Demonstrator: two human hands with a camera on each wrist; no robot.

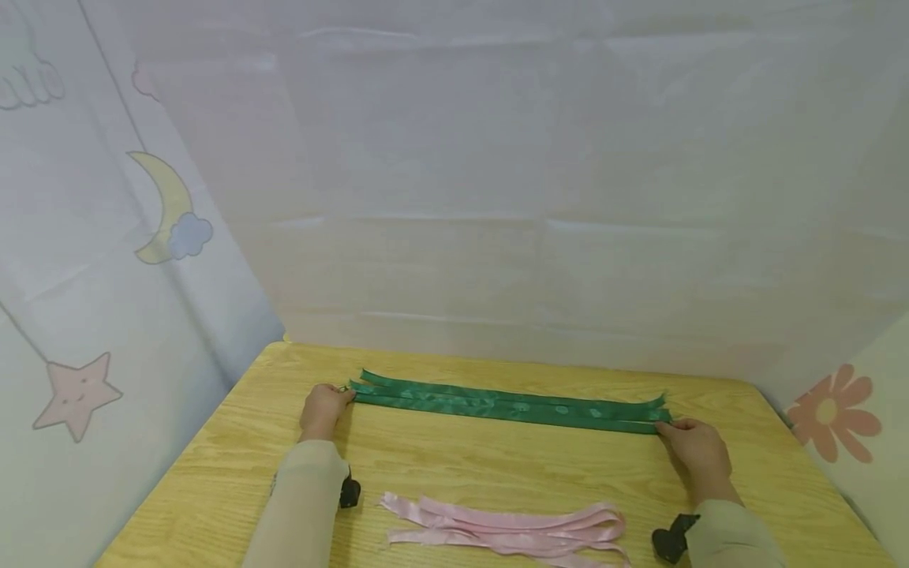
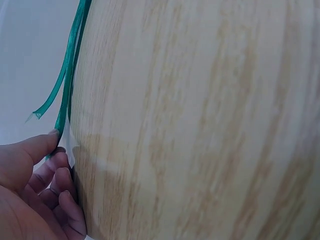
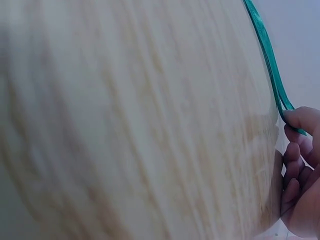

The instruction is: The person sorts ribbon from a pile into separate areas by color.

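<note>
Several green ribbons (image 1: 497, 405) lie side by side across the far part of the wooden table. My left hand (image 1: 324, 410) pinches the left end of a green ribbon (image 2: 64, 107) between thumb and forefinger. At the other end, my right hand (image 1: 699, 454) pinches a green ribbon (image 3: 270, 57) the same way, its other fingers curled beneath. The front strip runs nearly straight between both hands. Behind it, loose ribbon ends curl up a little at each side. Nearer to me, a bunch of pink ribbons (image 1: 497, 522) lies in loose folds, touched by neither hand.
The wood-grain table (image 1: 440, 465) has rounded far corners. A pale creased sheet (image 1: 454, 181) hangs behind it. On the left, a wall covering shows a moon (image 1: 169, 201) and a star (image 1: 76, 394); a flower print (image 1: 834, 412) is at the right.
</note>
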